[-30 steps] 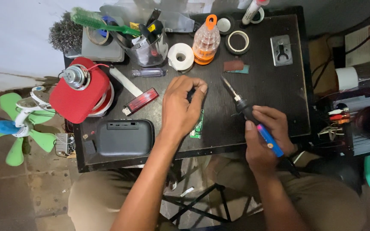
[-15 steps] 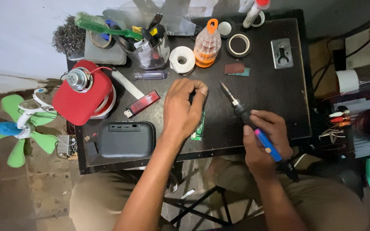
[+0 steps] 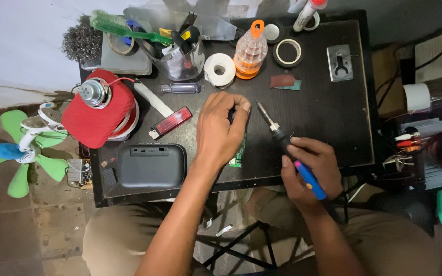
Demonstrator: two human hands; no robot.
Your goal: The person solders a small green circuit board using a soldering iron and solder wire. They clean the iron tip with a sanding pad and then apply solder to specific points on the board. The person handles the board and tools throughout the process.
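Soldering iron (image 3: pixel 282 140) poised beside a small green circuit board (image 3: pixel 239 153) on the dark table (image 3: pixel 328 117).

The right hand (image 3: pixel 310 171) grips the iron's blue handle, tip slanting up and left, just beside the left hand (image 3: pixel 221 130). That hand lies curled over the board, fingertips pinched narrowly on something small and dark; what it is I cannot tell. Since the earlier frames the left hand's fingers have curled tighter, and the iron's tip has shifted a little toward them; the board has stayed put. Outward: a flat red rectangular case (image 3: pixel 171 122) to the left, a white tape roll (image 3: pixel 219 69) and an orange-capped clear bottle (image 3: pixel 250 51) above, and a grey rounded speaker box (image 3: pixel 152 166) at the table's near-left edge.
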